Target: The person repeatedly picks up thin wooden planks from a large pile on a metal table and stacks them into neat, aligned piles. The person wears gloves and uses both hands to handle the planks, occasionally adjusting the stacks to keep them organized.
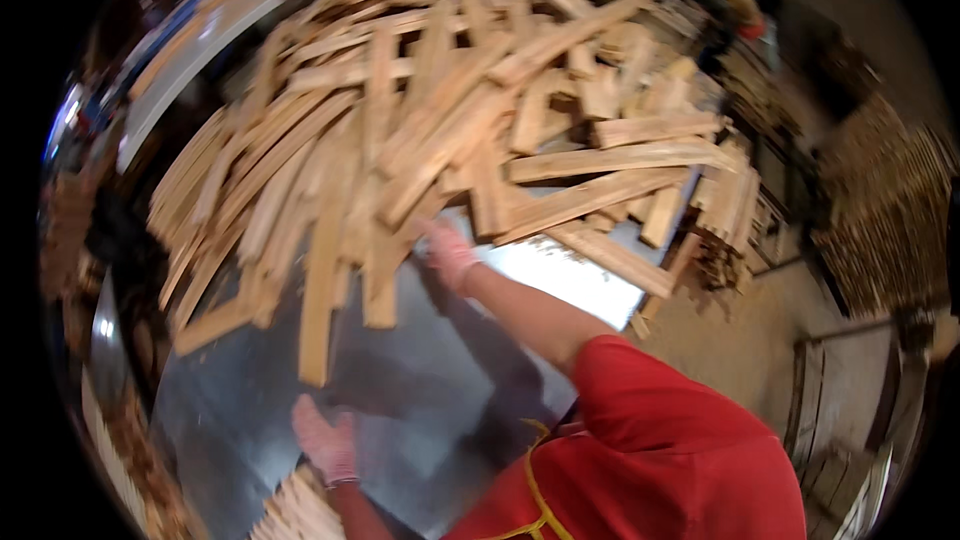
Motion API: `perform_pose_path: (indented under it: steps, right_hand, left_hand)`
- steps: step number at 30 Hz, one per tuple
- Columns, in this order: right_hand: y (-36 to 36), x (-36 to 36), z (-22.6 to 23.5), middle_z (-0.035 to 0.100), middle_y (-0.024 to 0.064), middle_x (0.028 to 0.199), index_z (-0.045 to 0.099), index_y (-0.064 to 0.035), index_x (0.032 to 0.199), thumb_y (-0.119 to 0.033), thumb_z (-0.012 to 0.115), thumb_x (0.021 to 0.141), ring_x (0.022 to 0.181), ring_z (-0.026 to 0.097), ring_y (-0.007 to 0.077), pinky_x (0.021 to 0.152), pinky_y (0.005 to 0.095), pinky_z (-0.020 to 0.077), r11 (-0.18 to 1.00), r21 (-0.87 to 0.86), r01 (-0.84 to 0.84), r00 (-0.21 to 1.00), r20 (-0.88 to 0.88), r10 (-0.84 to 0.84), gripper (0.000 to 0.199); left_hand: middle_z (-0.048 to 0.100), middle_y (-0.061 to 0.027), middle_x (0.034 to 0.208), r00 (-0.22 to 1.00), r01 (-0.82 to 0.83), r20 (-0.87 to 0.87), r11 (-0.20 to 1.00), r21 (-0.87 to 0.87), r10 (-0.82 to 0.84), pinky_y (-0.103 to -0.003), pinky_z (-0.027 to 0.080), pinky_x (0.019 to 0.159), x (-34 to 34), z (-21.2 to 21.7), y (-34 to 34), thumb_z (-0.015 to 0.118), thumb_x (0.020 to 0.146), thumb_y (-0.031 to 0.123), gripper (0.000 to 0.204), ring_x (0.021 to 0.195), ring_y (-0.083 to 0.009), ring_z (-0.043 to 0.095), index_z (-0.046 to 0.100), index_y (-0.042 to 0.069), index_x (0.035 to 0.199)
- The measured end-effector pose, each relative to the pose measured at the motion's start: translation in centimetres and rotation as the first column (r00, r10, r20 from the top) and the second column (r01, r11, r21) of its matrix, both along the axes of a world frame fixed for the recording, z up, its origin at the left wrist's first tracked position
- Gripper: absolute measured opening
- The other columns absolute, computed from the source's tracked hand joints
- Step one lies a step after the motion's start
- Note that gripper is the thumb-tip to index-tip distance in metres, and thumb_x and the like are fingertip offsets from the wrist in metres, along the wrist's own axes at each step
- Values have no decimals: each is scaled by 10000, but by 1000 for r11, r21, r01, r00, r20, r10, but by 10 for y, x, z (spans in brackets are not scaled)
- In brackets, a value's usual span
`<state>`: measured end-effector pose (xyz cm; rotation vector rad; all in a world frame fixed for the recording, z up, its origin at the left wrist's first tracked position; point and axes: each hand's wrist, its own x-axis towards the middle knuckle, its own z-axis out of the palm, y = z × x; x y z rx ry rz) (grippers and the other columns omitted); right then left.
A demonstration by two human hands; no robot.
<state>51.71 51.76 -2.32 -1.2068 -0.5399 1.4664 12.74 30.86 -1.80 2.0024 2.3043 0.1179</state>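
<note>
My left hand (pixel 325 440), in a pinkish work glove, is over the metal table (pixel 400 390), just below the near end of a long wooden strip (pixel 316 320). Its thumb and fingers are apart, and nothing shows between them. Farther off, my right hand (pixel 450 254), gloved the same way, reaches to the front of a heap of loose wooden strips (pixel 440 125). Its fingertips are close to the lower end of a thick slanting strip (pixel 445 155). Blur hides whether they grip it.
A stack of wooden pieces (pixel 297 510) lies beside my left wrist. More strips (pixel 725 200) stand bundled at the table's right edge. Large wood stacks (pixel 885 205) and a frame (pixel 840 380) are on the floor at right. A pale-edged bench (pixel 195 75) stands at far left.
</note>
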Motion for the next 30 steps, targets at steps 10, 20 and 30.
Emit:
perform_pose_path:
  steps: [10,20,30]
  right_hand:
    - [18,-42,20,660,262,1284,220,-38,1620,-252,762,879,1208,654,339,972,430,542,981,-190,45,921,389,33,943]
    - [-196,-11,16,625,52,1380,407,-109,1603,-75,736,874,1222,611,184,1031,358,525,761,4,-648,698,-396,597,800]
    - [-282,-121,0,686,5,941,662,-94,1238,-230,803,909,764,587,129,664,309,498,475,-272,-837,474,73,877,382]
  left_hand:
    - [550,-304,1472,896,-140,395,974,-179,202,-444,470,1118,147,0,118,856,771,288,1066,1290,-421,601,300,-46,1617]
    - [701,-156,1077,-302,145,765,821,-553,569,-378,596,800,131,26,-102,698,845,173,525,871,-259,699,588,-35,1314]
    - [733,-123,929,594,-346,634,869,-353,494,-447,574,775,89,51,-283,645,931,320,449,952,-334,728,657,90,1317]
